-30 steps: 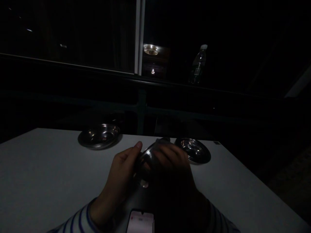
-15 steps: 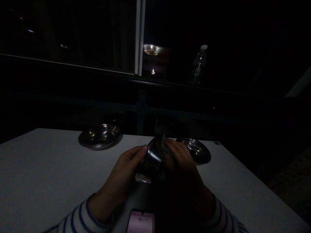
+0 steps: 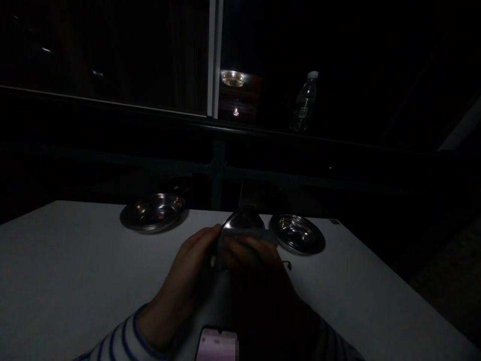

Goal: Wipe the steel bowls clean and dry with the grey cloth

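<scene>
My left hand [image 3: 184,271] grips the left edge of a shiny metal bowl [image 3: 246,219], which is tilted above the table. Across the bowl lies a greyish cloth [image 3: 267,234], pressed against the metal by the curled fingers of my right hand [image 3: 253,258]. Deep shadow hides the bowl's lower part and much of my right hand. One metal bowl [image 3: 152,213] rests to the left near the far edge, and another metal bowl [image 3: 298,234] sits just beyond my right hand.
A lit phone [image 3: 217,346] lies on the white table [image 3: 82,271] close to me. Right of my right hand, a small dark hooked object [image 3: 288,264] shows. Past the table stands a clear plastic bottle [image 3: 305,103] with a white cap, near a dark window.
My right hand has moved left and over the front of the bowl with the cloth. The bowl has turned in my hands, and the bowl at right shows more fully.
</scene>
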Demonstrator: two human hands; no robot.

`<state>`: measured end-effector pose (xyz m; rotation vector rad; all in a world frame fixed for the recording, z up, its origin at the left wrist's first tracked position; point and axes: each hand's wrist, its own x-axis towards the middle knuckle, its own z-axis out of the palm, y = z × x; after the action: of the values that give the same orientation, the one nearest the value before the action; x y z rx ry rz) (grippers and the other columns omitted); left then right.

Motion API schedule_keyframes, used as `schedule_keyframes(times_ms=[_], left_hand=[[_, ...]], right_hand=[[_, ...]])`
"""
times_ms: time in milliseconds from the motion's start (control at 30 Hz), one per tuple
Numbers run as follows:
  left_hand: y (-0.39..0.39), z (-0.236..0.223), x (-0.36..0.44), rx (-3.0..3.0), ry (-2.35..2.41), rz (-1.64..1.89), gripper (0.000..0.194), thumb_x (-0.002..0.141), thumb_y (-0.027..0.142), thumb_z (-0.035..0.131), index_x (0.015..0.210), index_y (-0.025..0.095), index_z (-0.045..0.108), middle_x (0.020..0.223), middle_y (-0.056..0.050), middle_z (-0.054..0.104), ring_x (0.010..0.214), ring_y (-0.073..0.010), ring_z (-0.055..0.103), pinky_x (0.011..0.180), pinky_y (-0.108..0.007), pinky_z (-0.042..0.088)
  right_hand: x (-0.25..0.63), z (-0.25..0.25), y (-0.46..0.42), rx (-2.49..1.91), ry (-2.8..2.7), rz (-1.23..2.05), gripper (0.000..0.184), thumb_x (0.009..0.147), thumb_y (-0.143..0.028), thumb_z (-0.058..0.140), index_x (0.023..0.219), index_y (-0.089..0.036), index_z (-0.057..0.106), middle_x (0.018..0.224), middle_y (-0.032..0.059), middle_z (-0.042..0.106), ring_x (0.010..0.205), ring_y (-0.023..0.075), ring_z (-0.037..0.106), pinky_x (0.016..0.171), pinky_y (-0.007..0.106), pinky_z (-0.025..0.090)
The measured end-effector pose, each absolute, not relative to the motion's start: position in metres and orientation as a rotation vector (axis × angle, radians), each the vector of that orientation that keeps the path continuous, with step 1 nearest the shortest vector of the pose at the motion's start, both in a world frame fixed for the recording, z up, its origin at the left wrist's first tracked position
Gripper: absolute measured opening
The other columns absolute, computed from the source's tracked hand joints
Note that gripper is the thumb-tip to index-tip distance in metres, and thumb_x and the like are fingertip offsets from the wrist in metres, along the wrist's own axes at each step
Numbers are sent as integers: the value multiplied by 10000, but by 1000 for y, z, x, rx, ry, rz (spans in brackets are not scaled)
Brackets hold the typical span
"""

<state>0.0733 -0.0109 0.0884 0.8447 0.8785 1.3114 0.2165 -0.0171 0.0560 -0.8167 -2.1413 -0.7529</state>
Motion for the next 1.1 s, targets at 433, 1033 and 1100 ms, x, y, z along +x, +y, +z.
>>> schedule_keyframes(times_ms=[433,1033,1100], left_hand=[[-16,93,81,694,902,1291,252,661,382,676,665,134,636,592,0,613,556,-118,552,534,-217,427],[-15,85,79,777,993,1304,374,671,484,614,500,166,515,441,51,488,431,-86,428,469,-224,340],[-16,84,81,813,1025,1304,395,680,501,594,486,168,508,435,46,488,432,-92,437,488,-231,357]], right_hand=[[216,53,-16,-861,-2026,-698,242,865,-231,430,1067,-189,555,1091,31,617,1043,203,489,856,378,363],[215,51,-20,-824,-2080,-742,284,862,-247,445,1125,-190,536,1102,15,614,1074,179,458,864,362,329],[224,57,-15,-896,-2021,-713,283,847,-303,477,1094,-182,545,1119,51,601,1062,218,467,850,387,341]])
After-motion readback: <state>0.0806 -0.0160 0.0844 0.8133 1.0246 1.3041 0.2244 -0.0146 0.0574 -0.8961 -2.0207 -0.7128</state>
